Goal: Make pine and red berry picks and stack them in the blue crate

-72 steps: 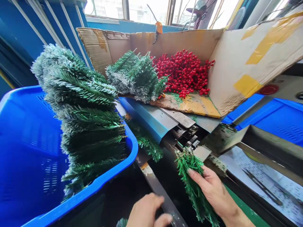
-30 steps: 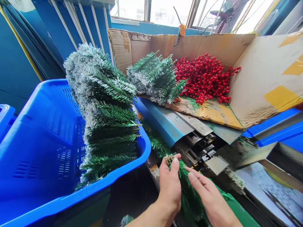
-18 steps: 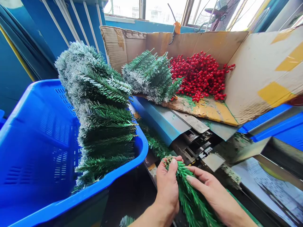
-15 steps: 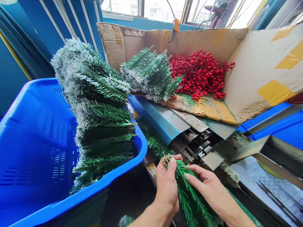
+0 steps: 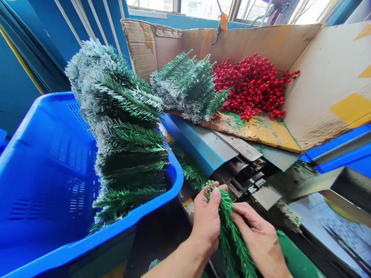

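Near the bottom centre, a bundle of green artificial pine branches (image 5: 230, 235) hangs downward from my hands. My left hand (image 5: 207, 216) is closed around its top end, where the bare wire stem tips poke out above the thumb. My right hand (image 5: 256, 227) pinches strands on the bundle's right side, a little below the left hand; its fingertips are partly hidden in the needles. To the left, a tall stack of frosted pine branches (image 5: 113, 116) leans in a blue plastic basket (image 5: 87, 247), stem ends facing right.
An open cardboard box (image 5: 249, 42) at the back holds red berry picks (image 5: 252, 85) and more frosted branches (image 5: 188, 87). Below it is a metal machine (image 5: 246, 177) with a blue cover. A metal tray (image 5: 344, 189) is at right. An orange-handled hook (image 5: 223, 22) hangs at the box's rear edge.
My right hand has slid slightly down along the bundle, its fingers more closed on the strands. My left hand keeps its hold. The whole view has shifted a little.
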A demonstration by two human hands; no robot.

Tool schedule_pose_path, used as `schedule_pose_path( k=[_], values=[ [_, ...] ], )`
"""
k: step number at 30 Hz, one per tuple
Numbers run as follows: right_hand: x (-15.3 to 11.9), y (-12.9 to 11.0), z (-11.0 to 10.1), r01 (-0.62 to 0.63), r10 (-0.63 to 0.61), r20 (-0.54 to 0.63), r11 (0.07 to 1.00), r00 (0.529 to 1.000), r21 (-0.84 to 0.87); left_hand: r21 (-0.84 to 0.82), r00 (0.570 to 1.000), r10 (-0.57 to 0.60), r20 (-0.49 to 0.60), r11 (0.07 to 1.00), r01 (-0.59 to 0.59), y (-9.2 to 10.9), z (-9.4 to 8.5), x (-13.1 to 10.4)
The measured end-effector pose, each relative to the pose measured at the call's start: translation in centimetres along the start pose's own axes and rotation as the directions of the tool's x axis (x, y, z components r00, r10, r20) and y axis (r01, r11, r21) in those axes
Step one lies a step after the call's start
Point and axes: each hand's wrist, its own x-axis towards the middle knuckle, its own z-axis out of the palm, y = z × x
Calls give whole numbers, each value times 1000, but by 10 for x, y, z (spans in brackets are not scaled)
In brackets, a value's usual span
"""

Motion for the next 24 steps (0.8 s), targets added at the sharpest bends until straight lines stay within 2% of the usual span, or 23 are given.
schedule_pose_path(
  k=[2,7,10,13,15,17,19,21,22,23,24],
  values=[
    [0,0,1,30,-29,18,999,999,-20,26,1000,2,12,1000,-3,1,-2,1],
    [0,-4,2,102,-75,167,982,983,-160,38,1000,14,-5,999,-14,2,-2,5],
    [1,-7,6,245,-216,129,928,968,-280,-32,999,3,-33,999,-4,0,3,6],
    [2,-7,10,345,-337,83,875,938,-339,-83,1000,-29,6,996,29,-3,8,5],
    [4,-8,11,396,-383,110,845,917,-361,-60,999,-43,28,997,45,-3,8,5],
    [8,-12,10,466,-423,195,805,885,-367,-9,999,-45,13,999,45,-1,6,8],
    [22,-17,3,506,-400,334,788,854,-351,17,999,-37,-7,999,37,4,3,14],
    [49,-24,-11,486,-345,383,789,857,-377,10,999,-26,-28,1000,26,11,-1,22],
    [68,-26,-21,463,-325,356,775,876,-430,3,999,-20,-40,1000,20,14,-4,26],
    [92,-28,-32,431,-342,263,744,902,-510,-6,998,-14,-55,1000,14,15,-6,29],
    [119,-29,-44,404,-385,169,683,907,-609,-13,998,-13,-64,1000,12,16,-8,32]
  ],
)
